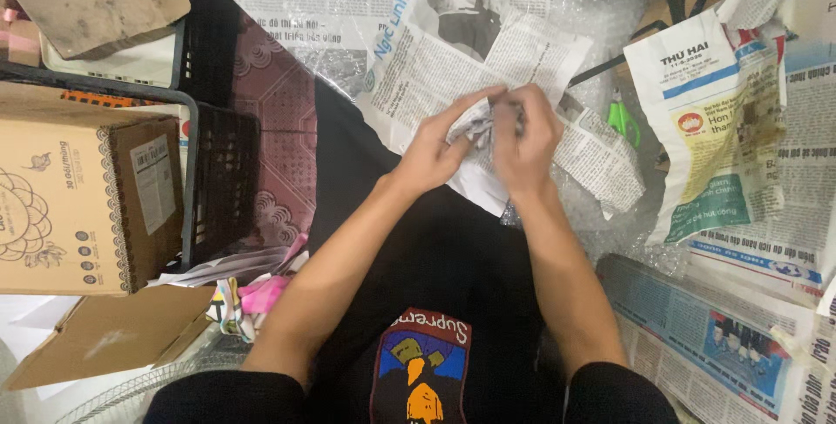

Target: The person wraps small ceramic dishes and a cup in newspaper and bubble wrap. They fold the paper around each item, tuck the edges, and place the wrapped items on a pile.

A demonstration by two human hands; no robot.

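The left hand (433, 152) and the right hand (525, 135) met just above the centre of the view, both closed around a small wad of crumpled black-and-white newsprint (483, 121). The left hand pinched it between thumb and stretched forefinger from the 9 o'clock side; the right hand curled over it from 3 o'clock, fingers bent tight. That two-sided grip, judging by the creases, seemed meant to press the paper in around something, though whatever lay inside was hidden.

Under the hands lay a flat sheet of printed newspaper with a grey photograph (453, 50), spread over clear bubble wrap (610, 215) on the floor, apparently as a wrapping surface within easy reach. At 3 o'clock a folded newspaper with a white, blue and yellow front page (714, 128) lay tilted, a round red-and-yellow emblem near its upper left. Between it and the hands, a pair of green-handled scissors (622, 119) rested close by. At 5 o'clock lay another newspaper with a blue-toned photograph (705, 337).

At 9 o'clock a brown cardboard box with a line-drawn floral pattern (78, 206) carried a white rectangular label on its side and stood against a black plastic crate (218, 171). A plain cardboard flap (113, 333) lay at 8 o'clock, with pink and white fabric scraps (252, 298) beside it.
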